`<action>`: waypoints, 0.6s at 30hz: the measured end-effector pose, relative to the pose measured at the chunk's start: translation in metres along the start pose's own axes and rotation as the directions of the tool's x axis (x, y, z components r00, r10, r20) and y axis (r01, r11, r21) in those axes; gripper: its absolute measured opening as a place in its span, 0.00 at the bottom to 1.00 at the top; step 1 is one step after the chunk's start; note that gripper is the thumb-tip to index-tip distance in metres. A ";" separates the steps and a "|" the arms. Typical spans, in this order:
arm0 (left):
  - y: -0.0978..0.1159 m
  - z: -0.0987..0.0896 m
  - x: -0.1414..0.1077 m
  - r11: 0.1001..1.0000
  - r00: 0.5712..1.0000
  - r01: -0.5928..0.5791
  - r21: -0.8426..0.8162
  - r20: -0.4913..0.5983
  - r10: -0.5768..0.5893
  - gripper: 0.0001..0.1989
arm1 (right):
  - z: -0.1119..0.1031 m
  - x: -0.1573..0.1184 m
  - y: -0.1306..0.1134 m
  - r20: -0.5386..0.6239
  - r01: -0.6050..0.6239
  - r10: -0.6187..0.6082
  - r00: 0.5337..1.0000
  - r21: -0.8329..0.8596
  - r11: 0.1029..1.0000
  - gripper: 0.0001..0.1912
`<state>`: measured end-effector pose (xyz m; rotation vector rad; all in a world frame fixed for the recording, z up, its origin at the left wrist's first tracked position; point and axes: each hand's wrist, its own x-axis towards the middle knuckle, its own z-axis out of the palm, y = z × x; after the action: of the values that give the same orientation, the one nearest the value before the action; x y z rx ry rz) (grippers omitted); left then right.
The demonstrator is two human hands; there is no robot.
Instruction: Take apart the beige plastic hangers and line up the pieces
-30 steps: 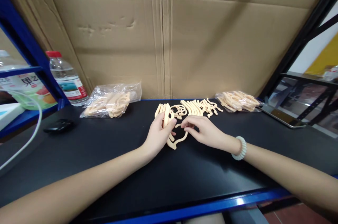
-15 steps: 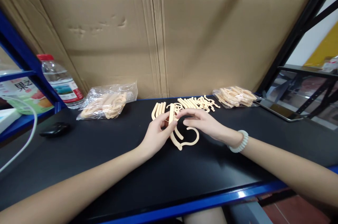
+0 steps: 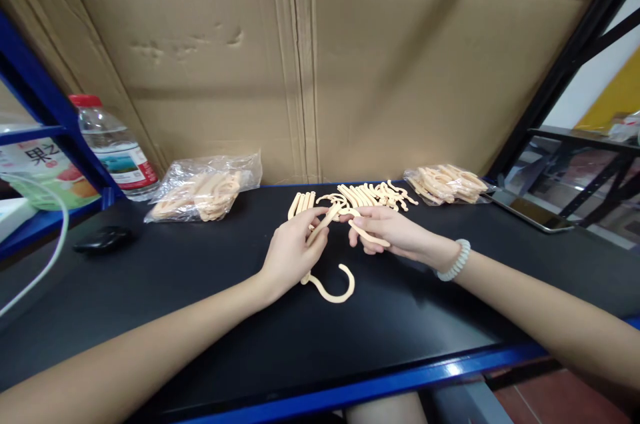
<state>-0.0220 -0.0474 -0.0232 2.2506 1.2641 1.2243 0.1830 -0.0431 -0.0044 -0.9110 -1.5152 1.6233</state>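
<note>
My left hand (image 3: pixel 295 247) is closed around a cream plastic clothes hanger (image 3: pixel 334 299), partly assembled. Its curved hook sticks out below my fingers, and a straight bar shows above my thumb. Between the thumb and fingers of my right hand (image 3: pixel 395 231) is a short, slightly bent hanger arm (image 3: pixel 369 235) of the same cream colour. Both hands are close together over the black table, and my fingers hide where the pieces meet. Just beyond them lie loose hanger arms (image 3: pixel 303 203) on the left and a row of more cream hanger parts (image 3: pixel 367 194) on the right.
Clear bags of hanger parts stand at the back left (image 3: pixel 203 194) and back right (image 3: pixel 447 182). A black mouse (image 3: pixel 103 239), a water bottle (image 3: pixel 120 154) and a white cable (image 3: pixel 65 224) are at the left. A tablet-like device (image 3: pixel 530 211) lies at the right. Cardboard (image 3: pixel 425 64) walls the back.
The hanger in my left hand has turned, its hook swinging down and left. My right hand, earlier reaching at the bar with no arm visible, now shows a short hanger arm in its fingers.
</note>
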 end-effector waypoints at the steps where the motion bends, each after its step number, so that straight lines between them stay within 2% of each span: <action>1: 0.000 0.000 0.000 0.999 1.000 -0.009 0.035 -0.001 0.009 0.15 | 0.002 -0.001 0.000 0.043 -0.033 0.033 0.999 -0.007 0.999 0.08; 3: 0.000 0.000 0.000 0.994 0.999 -0.039 0.102 0.013 0.038 0.14 | 0.006 -0.002 0.000 0.088 -0.097 0.099 0.991 -0.025 0.995 0.06; 6: 0.002 -0.003 0.000 0.981 0.996 -0.087 0.172 0.049 0.080 0.12 | 0.008 -0.002 0.001 0.091 -0.142 0.147 0.985 -0.064 0.988 0.05; 12: 0.004 -0.007 0.000 0.915 0.971 -0.231 0.330 0.145 0.192 0.11 | 0.009 -0.003 0.005 0.133 -0.145 0.162 0.978 -0.130 0.981 0.17; 16: 0.009 -0.007 0.001 0.862 0.946 -0.265 0.433 0.292 0.143 0.10 | 0.015 -0.003 0.006 0.101 -0.084 0.107 0.989 -0.204 0.975 0.16; 18: 0.012 -0.007 0.000 0.860 0.939 -0.260 0.439 0.321 0.120 0.10 | 0.018 -0.003 0.007 0.075 -0.047 0.071 0.995 -0.281 0.958 0.14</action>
<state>-0.0201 -0.0553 -0.0118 2.8374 1.3627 0.6422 0.1686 -0.0551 -0.0102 -1.0591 -1.8251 1.5299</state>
